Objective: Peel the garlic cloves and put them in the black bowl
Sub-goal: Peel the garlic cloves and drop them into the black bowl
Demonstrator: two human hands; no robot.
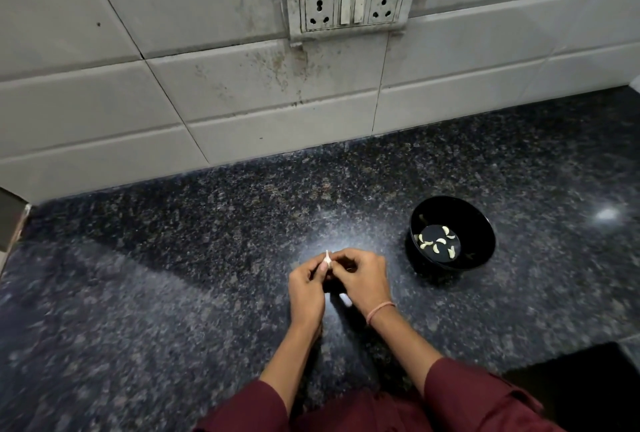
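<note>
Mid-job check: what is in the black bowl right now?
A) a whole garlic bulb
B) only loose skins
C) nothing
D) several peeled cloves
D: several pale peeled cloves lie on the bottom of the black bowl, while the left hand and right hand work on one more garlic clove to its left.
</note>
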